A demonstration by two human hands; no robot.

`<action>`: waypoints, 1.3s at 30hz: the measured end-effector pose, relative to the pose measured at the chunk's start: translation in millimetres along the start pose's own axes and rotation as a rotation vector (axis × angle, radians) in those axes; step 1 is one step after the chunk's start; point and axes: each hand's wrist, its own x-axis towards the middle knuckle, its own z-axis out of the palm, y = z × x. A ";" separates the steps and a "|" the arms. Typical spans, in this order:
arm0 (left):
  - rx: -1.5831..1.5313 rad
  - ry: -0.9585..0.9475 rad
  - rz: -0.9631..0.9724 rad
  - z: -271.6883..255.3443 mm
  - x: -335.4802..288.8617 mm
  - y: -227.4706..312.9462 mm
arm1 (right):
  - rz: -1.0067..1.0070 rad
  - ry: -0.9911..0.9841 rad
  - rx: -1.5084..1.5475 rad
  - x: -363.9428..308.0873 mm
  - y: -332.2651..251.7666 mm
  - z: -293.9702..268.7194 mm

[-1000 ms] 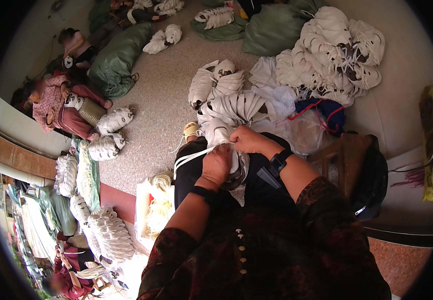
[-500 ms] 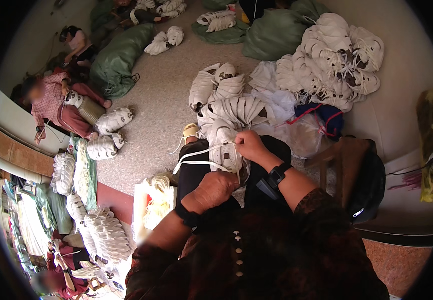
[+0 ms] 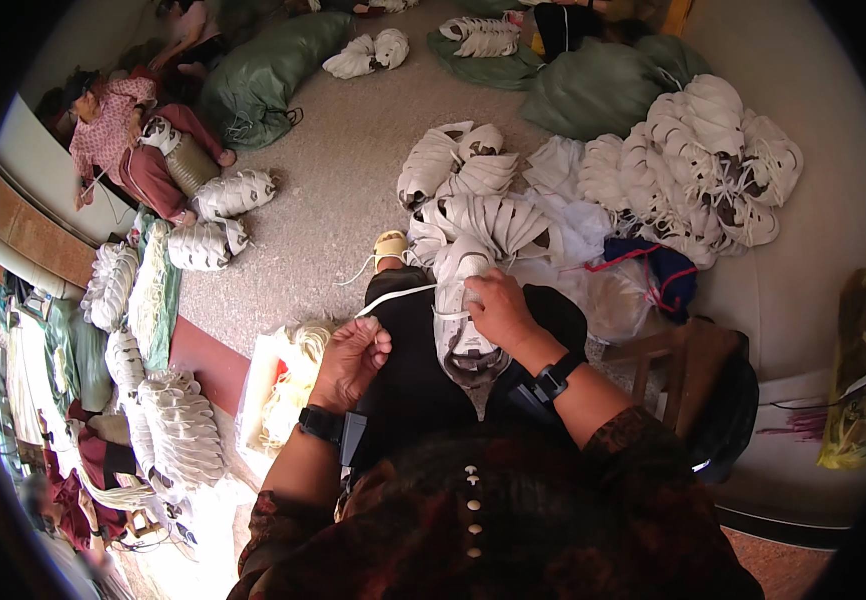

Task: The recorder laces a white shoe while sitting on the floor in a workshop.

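A white sneaker (image 3: pixel 465 345) rests on my lap between my dark-trousered knees, its toe toward my body. From its lacing a white shoelace (image 3: pixel 401 296) stretches left to my left hand (image 3: pixel 351 358), which is raised off the shoe with fingers curled and pinched on the lace. My right hand (image 3: pixel 501 312) lies over the right side of the sneaker, fingers bent at the lacing. A short stretch of lace runs across the shoe to those fingertips; the exact grip is partly hidden.
Stacked white shoes (image 3: pixel 488 222) lie just beyond my knees, and a larger pile (image 3: pixel 693 165) at right. A box of pale laces (image 3: pixel 278 385) stands by my left arm. A wooden stool (image 3: pixel 658 370) is at right. Green sacks (image 3: pixel 268 85) and co-workers (image 3: pixel 118 135) are farther off.
My left hand has moved left, away from the shoe, and the lace now runs out toward it. My right hand has shifted slightly onto the shoe. The whole view has tilted a little.
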 end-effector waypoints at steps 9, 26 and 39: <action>0.445 -0.099 0.157 69.6 75.3 -25.5 | 0.184 -0.029 0.070 6.2 6.4 11.1; 0.872 -0.027 0.514 72.1 99.6 -44.0 | 0.018 0.036 0.081 -6.7 4.4 3.2; 1.198 0.114 0.614 70.1 108.6 -34.2 | 0.024 -0.007 0.115 5.1 2.3 11.5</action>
